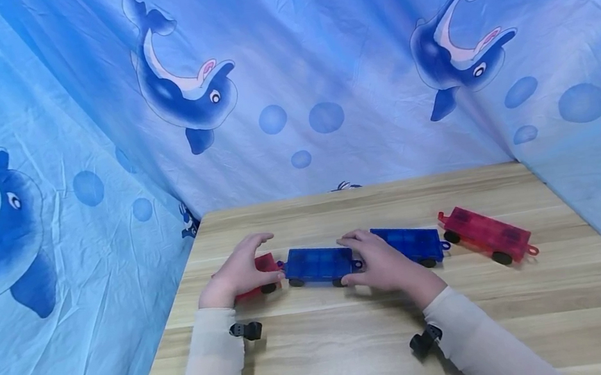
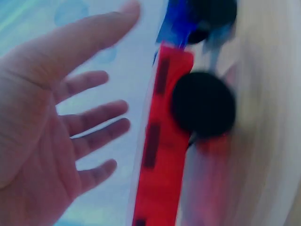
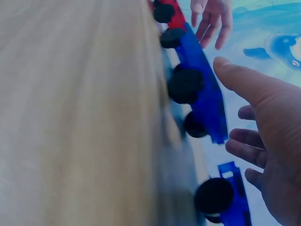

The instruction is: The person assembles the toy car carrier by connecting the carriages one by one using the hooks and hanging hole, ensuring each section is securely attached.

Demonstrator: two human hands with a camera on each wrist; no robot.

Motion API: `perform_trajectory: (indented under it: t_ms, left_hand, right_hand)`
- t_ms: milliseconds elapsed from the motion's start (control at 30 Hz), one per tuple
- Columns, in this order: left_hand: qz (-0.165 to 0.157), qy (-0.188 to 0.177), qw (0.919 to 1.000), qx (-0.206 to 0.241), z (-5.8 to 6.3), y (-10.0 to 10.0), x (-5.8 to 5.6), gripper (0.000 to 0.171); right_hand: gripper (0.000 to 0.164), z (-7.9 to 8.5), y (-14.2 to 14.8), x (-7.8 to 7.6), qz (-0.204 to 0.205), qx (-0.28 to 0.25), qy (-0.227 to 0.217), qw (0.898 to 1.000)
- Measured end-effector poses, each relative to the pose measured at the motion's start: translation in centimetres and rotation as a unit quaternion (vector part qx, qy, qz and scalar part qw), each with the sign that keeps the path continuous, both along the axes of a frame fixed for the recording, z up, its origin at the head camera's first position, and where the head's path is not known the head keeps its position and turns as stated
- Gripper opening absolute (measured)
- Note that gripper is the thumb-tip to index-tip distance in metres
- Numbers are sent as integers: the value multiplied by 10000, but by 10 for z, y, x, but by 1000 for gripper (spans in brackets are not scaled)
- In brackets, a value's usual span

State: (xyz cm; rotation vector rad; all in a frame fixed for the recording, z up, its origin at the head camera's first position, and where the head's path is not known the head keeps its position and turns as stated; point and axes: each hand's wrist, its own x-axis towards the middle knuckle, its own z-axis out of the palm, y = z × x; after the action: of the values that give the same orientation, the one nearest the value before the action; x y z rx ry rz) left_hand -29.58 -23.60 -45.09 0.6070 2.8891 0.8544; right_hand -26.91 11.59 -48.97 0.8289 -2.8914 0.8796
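My left hand [image 1: 238, 272] hovers over a red toy wagon [image 1: 265, 263] with black wheels, hiding much of it in the head view. In the left wrist view its thumb and fingers are spread beside the red wagon [image 2: 162, 141], apart from it. A translucent blue wagon [image 1: 319, 264] stands against the red one's right end. Near that blue wagon's right end is my right hand [image 1: 381, 264], its fingers parted and holding nothing in the right wrist view. A second blue wagon [image 1: 415, 241], partly behind the right hand, stands with a gap from the first [image 3: 202, 77].
Another red wagon [image 1: 485, 232] sits at an angle on the right, its hook end close to the second blue wagon's loop. All stand on a wooden table [image 1: 325, 352]. Blue dolphin-print cloth [image 1: 357, 23] hangs behind and at the sides.
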Motion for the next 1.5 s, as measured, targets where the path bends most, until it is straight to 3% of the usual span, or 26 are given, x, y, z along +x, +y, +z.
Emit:
perform_trajectory:
  t_ms: [267, 500, 767, 1033, 1233, 1500]
  left_hand:
    - [-405, 574, 9975, 100, -5, 43, 4, 79]
    - [-648, 829, 9944, -134, -20, 74, 5, 81]
    - [-842, 890, 9912, -498, -34, 100, 9, 84]
    - [-1090, 969, 9856, -857, -39, 114, 11, 89]
    - [-942, 823, 9871, -994, -40, 115, 12, 79]
    - [-868, 849, 9872, -1035, -41, 116, 10, 80]
  right_hand:
    - [85, 11, 28, -7, -466, -129, 121, 9988]
    - [90, 3, 52, -7, -867, 127, 199, 9960]
    - [96, -6, 76, -9, -1020, 390, 198, 9938]
    - [95, -10, 81, -12, -1114, 563, -26, 9922]
    - [92, -9, 81, -11, -1157, 522, -172, 9918]
    - [90, -8, 80, -13, -1139, 554, -273, 9916]
